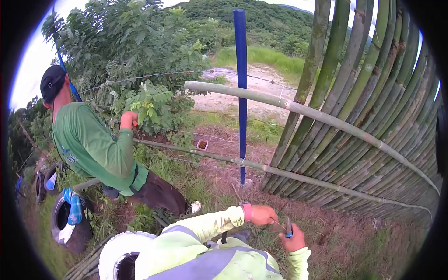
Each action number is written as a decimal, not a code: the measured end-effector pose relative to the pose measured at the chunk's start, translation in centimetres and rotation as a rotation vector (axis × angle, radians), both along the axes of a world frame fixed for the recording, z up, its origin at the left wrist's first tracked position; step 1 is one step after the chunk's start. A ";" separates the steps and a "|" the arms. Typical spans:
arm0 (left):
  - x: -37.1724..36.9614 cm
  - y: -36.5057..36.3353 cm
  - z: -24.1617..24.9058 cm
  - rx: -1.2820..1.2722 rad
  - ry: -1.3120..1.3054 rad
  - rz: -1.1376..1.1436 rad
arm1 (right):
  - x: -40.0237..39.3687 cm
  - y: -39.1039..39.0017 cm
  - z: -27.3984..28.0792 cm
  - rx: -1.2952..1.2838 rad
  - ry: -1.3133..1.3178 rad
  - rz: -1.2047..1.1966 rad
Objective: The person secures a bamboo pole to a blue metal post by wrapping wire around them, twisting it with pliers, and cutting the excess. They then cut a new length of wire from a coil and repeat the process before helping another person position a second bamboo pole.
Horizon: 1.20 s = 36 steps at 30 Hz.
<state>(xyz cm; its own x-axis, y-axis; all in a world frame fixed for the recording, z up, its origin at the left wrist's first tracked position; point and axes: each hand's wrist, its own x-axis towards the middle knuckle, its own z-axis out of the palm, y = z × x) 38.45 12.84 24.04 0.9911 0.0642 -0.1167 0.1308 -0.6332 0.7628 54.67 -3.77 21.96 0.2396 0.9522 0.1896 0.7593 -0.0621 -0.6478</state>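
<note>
My left hand (262,215), with a pink band at the wrist, is closed in a pinch on a thin piece of wire (279,224). My right hand (294,240) is wrapped around a small tool with blue handles, which looks like pliers (289,228). Its metal end points up, close to the wire and the left fingertips. Both hands are low in front of my yellow work shirt (219,263). Beyond them stands a fence of upright green bamboo poles (336,93), crossed by an upper bamboo rail (322,116) and a lower bamboo rail (298,175).
A blue post (241,56) rises behind the rails, with barbed wire (154,74) running leftward. To the left, a co-worker in a green shirt (93,135) faces the fence. Tyres (77,238), a blue glove (74,207) and cut poles (86,263) lie around on the grass.
</note>
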 end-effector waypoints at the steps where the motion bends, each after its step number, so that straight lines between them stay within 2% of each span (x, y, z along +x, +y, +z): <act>1: -1.1 0.0 2.1 0.018 0.051 0.089 | -0.1 0.8 0.7 -0.140 0.257 0.047; 2: -2.2 0.1 3.5 0.032 0.105 0.175 | -0.3 1.4 1.2 -0.288 0.514 0.089; 3: -3.3 0.1 3.4 -0.020 0.086 0.228 | -0.6 1.9 1.1 -0.227 0.623 0.116; 5: -5.8 0.2 2.4 -0.074 0.038 0.350 | -0.9 2.7 2.5 -0.206 0.639 0.162; 7: -8.6 -0.3 3.4 -0.062 0.011 0.525 | -0.5 3.6 3.6 -0.187 0.652 0.214; 9: -11.8 -1.4 4.3 -0.088 0.028 0.700 | -0.1 4.5 3.6 -0.247 0.871 0.208; 10: -13.5 -1.4 4.0 -0.118 0.037 0.770 | 0.0 4.9 3.2 -0.253 0.866 0.223; 12: -17.2 -1.8 2.0 -0.234 -0.030 0.824 | -0.2 6.8 1.8 -0.045 0.847 0.276; 13: -19.1 -1.6 1.0 -0.204 0.060 0.918 | 0.1 7.9 0.1 0.084 0.806 0.249; 14: -20.9 -1.5 -0.1 -0.181 0.151 1.012 | -0.1 8.6 0.7 0.095 0.797 0.254; 16: -24.4 -0.8 -3.0 -0.045 0.134 1.194 | -0.7 10.0 2.0 0.043 1.124 -0.105; 17: -25.7 -0.4 -4.8 -0.054 0.121 1.204 | -0.9 11.2 1.3 0.037 1.267 -0.243; 18: -26.9 0.2 -6.7 -0.160 0.036 1.413 | -1.0 12.2 -0.4 0.034 1.253 -0.236; 19: -27.8 0.8 -8.4 -0.268 -0.052 1.614 | -1.1 13.3 -2.6 -0.110 1.369 -0.213; 20: -28.5 1.4 -10.0 -0.264 -0.067 1.609 | -1.5 14.5 -5.5 -0.248 1.485 -0.186; 22: -30.0 4.4 -12.0 -0.908 -0.359 1.746 | -2.1 17.2 -12.2 -0.581 1.688 -0.245; 24: -30.7 7.0 -11.5 -0.808 -0.349 1.771 | -5.5 17.9 -13.8 -0.857 1.864 -0.299; 25: -31.4 7.3 -11.3 -0.708 -0.312 1.794 | -7.7 17.4 -14.5 -0.868 1.859 -0.319; 26: -32.6 8.8 -11.3 -0.721 -0.319 1.794 | -9.9 18.1 -14.4 -0.841 1.780 -0.300; 27: -33.8 10.3 -11.8 -0.630 -0.295 1.755 | -11.4 18.8 -14.1 -0.816 1.691 -0.282; 29: -36.2 13.5 -14.3 -0.438 -0.295 1.689 | -15.9 20.4 -7.2 -0.651 1.285 -0.118; 30: -36.9 14.4 -12.3 -0.344 -0.307 1.662 | -17.0 21.3 -5.7 -0.559 1.136 0.007; 31: -37.8 15.2 -10.4 -0.450 -0.295 1.611 | -17.6 22.4 -5.4 -0.410 0.922 0.146; 32: -38.0 16.2 -7.1 -0.645 -0.228 1.564 | -18.3 23.5 -4.0 -0.292 0.595 0.159; 34: -39.1 18.1 -3.4 -0.932 -0.085 1.327 | -20.0 25.8 1.1 -0.179 0.385 0.233; 35: -39.0 18.8 -1.9 -0.932 -0.065 1.311 | -20.6 27.0 3.5 -0.163 0.245 0.287; 36: -38.7 19.2 -0.5 -0.930 -0.006 1.174 | -21.5 28.0 5.6 -0.061 0.154 0.323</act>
<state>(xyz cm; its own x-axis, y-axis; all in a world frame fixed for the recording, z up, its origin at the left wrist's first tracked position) -0.25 32.03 23.54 0.4295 0.7099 -0.5582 0.2028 0.5265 0.8257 33.18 24.25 27.58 -0.0540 0.9919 0.1148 0.6399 0.1226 -0.7586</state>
